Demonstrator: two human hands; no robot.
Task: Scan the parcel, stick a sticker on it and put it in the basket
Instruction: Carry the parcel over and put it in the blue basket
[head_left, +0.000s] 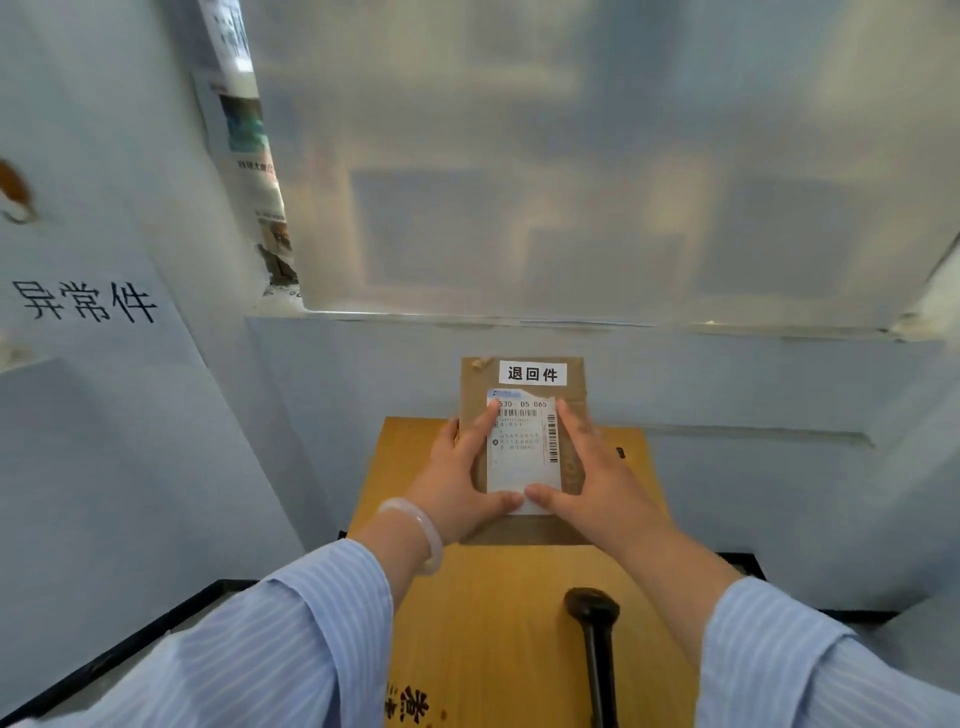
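A flat brown cardboard parcel (521, 532) lies on the far end of a narrow wooden table (498, 623). A white shipping label (522, 457) with barcodes covers its middle, and a small white sticker with black characters (532, 373) sits at its far edge. My left hand (457, 488) rests on the parcel's left side, index finger stretched onto the label. My right hand (592, 483) lies on the right side, thumb pressing the label's near edge. A black handheld scanner (595, 639) lies on the table near me.
Pale blue walls enclose the table on the left, back and right; the left wall (104, 415) carries black characters. A frosted window (571, 156) is above the back wall. Black-edged bins flank the table low on both sides (156, 629).
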